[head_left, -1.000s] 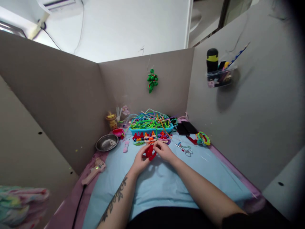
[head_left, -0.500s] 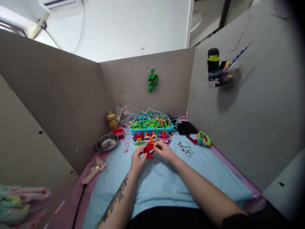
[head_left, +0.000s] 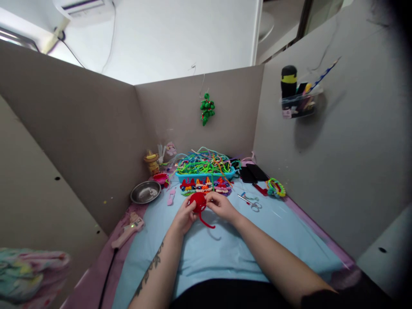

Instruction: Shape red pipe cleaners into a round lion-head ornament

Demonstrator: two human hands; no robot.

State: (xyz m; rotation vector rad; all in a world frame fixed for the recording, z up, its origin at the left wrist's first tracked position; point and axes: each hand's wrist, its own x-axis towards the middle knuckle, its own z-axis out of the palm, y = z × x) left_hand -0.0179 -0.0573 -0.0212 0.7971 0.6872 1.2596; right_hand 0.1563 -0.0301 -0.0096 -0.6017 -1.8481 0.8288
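Observation:
A round red piece (head_left: 198, 201), apparently wound from fuzzy pipe cleaner, is held above the blue cloth between my hands. One loose red strand hangs from its lower edge and curls to the right. My left hand (head_left: 185, 216) grips the piece from the left, thumb across its front. At its right edge, my right hand (head_left: 220, 205) has thumb and fingertips pinched together; the bit between them is too small to make out clearly. Just beyond lies a row of colourful fuzzy figures (head_left: 206, 186), in front of a blue basket (head_left: 189, 177) heaped with pipe cleaners (head_left: 206, 163).
Scissors (head_left: 252, 204) lie to the right, near phones (head_left: 254, 173) and a yellow-green coil (head_left: 276, 187). On the left are a metal bowl (head_left: 141, 195) with small white bits, a pink clip-like piece (head_left: 171, 197) and a corded glue gun (head_left: 128, 232). Grey panels (head_left: 199, 137) enclose the table.
The red piece has turned in my hands to show a rounder face, and its loose strand now hangs lower and further right. My left hand has shifted slightly down and left.

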